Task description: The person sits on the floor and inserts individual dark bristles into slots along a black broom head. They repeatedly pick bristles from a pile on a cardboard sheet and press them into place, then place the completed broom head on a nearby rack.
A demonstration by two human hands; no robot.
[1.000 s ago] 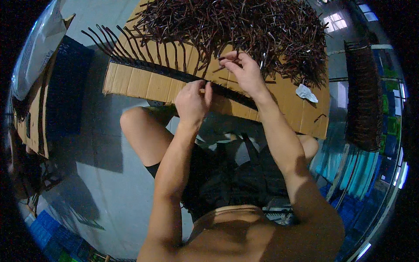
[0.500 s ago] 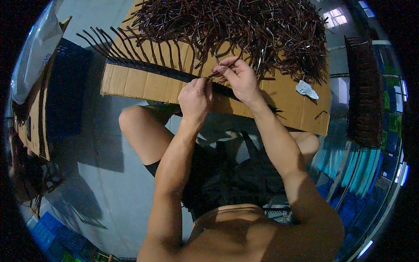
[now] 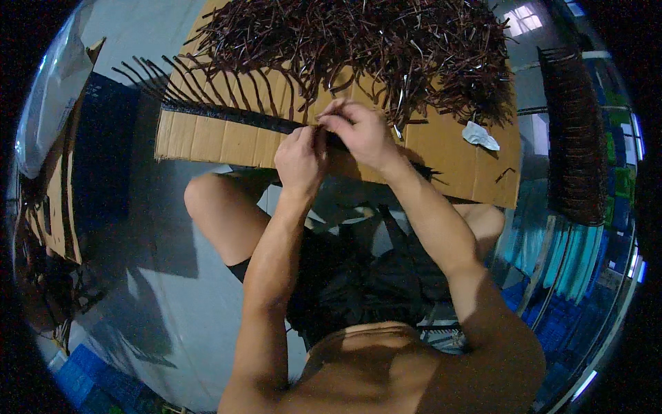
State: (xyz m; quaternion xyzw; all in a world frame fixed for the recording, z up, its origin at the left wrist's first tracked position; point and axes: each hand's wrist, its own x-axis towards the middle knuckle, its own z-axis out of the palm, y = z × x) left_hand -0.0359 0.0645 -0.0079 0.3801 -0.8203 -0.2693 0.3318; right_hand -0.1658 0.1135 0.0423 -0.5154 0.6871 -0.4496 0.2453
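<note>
A long dark strip (image 3: pixel 256 121) lies along the near edge of the cardboard, with a row of thin brown wrapped stems (image 3: pixel 256 87) fanning up from its left part. My left hand (image 3: pixel 301 160) is closed on the strip, knuckles up. Right beside it, my right hand (image 3: pixel 360 135) pinches with thumb and forefinger at what looks like a brown stem, mostly hidden by the fingers. The two hands' fingertips almost meet over the strip. Beyond them a big heap of loose brown stems (image 3: pixel 358 48) covers the far part of the cardboard.
The cardboard sheet (image 3: pixel 214 138) spans in front of my crossed legs. A crumpled white paper (image 3: pixel 480 136) and a small bent stem (image 3: pixel 505 174) lie on its right side. A dark fringed bundle (image 3: pixel 576 138) stands at the right. Clear plastic (image 3: pixel 58 90) and a dark blue box (image 3: pixel 107 152) are at the left.
My right hand has come down and left, closer to the left hand, bringing the brown stem to the strip. The left hand stays on the strip. The whole view has shifted slightly.
</note>
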